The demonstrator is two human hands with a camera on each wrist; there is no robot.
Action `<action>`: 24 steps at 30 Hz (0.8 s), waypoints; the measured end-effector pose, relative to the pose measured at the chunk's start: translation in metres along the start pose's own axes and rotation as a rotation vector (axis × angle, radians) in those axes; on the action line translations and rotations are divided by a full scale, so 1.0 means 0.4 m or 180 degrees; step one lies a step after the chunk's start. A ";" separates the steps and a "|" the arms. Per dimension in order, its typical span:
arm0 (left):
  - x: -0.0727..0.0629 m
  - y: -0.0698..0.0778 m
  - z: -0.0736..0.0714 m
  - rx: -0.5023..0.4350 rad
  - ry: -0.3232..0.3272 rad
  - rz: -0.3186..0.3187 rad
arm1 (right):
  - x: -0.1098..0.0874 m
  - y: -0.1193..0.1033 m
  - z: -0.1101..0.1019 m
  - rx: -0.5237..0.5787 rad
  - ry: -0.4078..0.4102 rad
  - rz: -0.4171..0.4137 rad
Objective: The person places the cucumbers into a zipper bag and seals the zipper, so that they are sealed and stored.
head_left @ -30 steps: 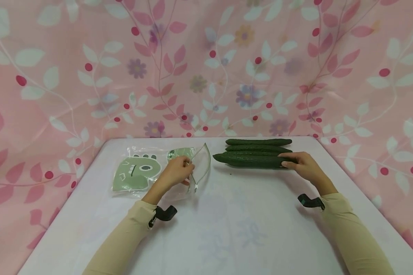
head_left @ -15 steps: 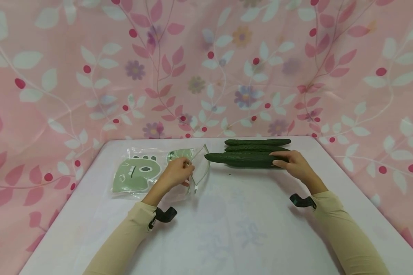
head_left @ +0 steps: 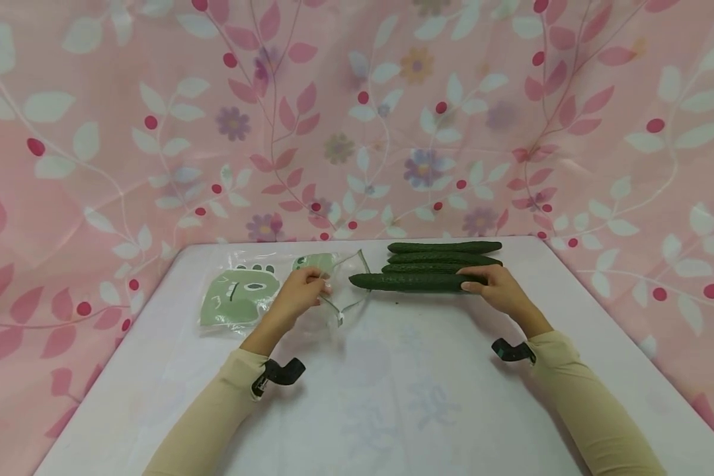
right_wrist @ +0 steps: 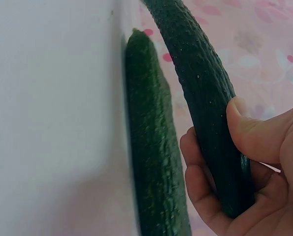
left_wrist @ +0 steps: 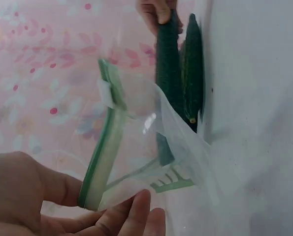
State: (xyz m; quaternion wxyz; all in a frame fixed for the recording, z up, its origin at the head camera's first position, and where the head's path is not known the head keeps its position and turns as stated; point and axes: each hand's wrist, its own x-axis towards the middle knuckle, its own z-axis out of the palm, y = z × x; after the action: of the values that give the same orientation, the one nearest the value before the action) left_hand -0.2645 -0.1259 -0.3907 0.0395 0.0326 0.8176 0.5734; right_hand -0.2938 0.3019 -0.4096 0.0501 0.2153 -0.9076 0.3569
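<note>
In the head view my left hand pinches the edge of a clear zip bag printed with a green dinosaur. The bag's mouth stands spread apart, facing right, with a white slider on its green zip strip. My right hand grips a long dark green cucumber near its right end, thumb on one side and fingers curled round the other. The held cucumber's far tip overlaps the bag's mouth, showing through the clear plastic in the left wrist view.
Just behind the held cucumber, several more cucumbers lie side by side. A white cloth covers the table. A pink floral curtain hangs along its back edge.
My right hand has lifted the front cucumber off the row and moved it left and nearer, bringing its tip to the bag's mouth. My left hand has tilted the bag's edge slightly.
</note>
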 end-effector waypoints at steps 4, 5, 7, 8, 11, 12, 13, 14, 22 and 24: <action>0.008 -0.002 -0.009 -0.0574 0.0001 -0.0198 | -0.006 0.009 0.008 -0.0131 0.0015 -0.0055; 0.010 -0.002 -0.012 -0.0716 -0.0012 -0.0231 | -0.007 0.010 0.009 -0.0144 0.0023 -0.0069; 0.016 -0.004 -0.016 -0.1020 -0.0049 -0.0288 | -0.006 0.014 0.012 -0.0156 0.0042 -0.0100; 0.017 -0.005 -0.017 -0.1157 -0.0075 -0.0309 | -0.005 0.014 0.013 -0.0137 0.0043 -0.0111; 0.020 -0.008 -0.021 -0.1524 -0.0139 -0.0363 | 0.000 0.017 0.019 -0.0111 0.0062 -0.0176; 0.021 -0.010 -0.021 -0.1600 -0.0158 -0.0374 | 0.003 0.018 0.021 -0.0102 0.0071 -0.0200; 0.021 -0.011 -0.021 -0.1646 -0.0177 -0.0376 | 0.005 0.018 0.023 -0.0092 0.0070 -0.0219; 0.021 -0.013 -0.020 -0.1673 -0.0196 -0.0375 | 0.007 0.017 0.025 -0.0081 0.0063 -0.0234; 0.019 -0.016 -0.010 -0.1742 -0.0293 -0.0351 | 0.025 0.004 0.049 -0.0032 0.0080 -0.0154; 0.019 -0.014 -0.008 -0.1758 -0.0303 -0.0346 | 0.030 0.004 0.057 -0.0013 0.0098 -0.0102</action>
State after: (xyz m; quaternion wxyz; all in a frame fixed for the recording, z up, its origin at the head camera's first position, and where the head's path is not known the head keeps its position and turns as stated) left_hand -0.2722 -0.1299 -0.3952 0.1159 0.0035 0.6282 0.7693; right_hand -0.3037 0.2835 -0.4243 0.0703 0.2242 -0.9039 0.3575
